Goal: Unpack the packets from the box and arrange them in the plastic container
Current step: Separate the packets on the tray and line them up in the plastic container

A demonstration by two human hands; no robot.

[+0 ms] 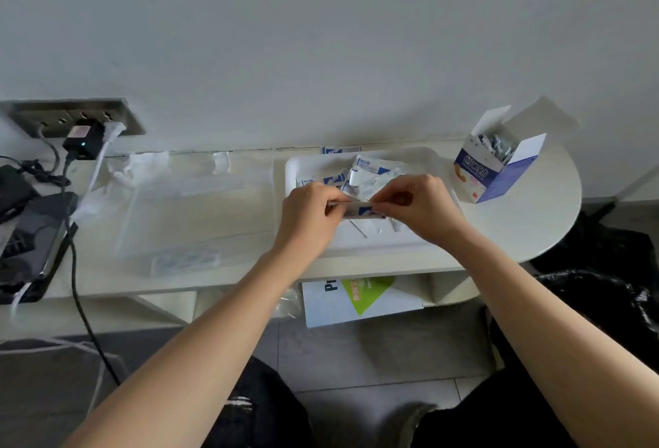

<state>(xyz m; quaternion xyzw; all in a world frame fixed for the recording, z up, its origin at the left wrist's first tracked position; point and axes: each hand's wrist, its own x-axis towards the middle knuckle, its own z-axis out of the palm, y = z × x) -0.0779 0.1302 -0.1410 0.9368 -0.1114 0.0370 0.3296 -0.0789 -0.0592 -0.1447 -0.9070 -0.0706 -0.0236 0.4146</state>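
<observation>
A small stack of white-and-blue packets is pinched between my left hand and my right hand, just above the white plastic container. Several loose packets lie jumbled in the container behind my hands. The blue-and-white box stands open at the right end of the table, with more packets showing inside it.
A clear plastic lid or tray lies left of the container. A wall socket with plugs and cables and dark devices crowd the left end. A printed sheet sits on the lower shelf. Black bags lie at right.
</observation>
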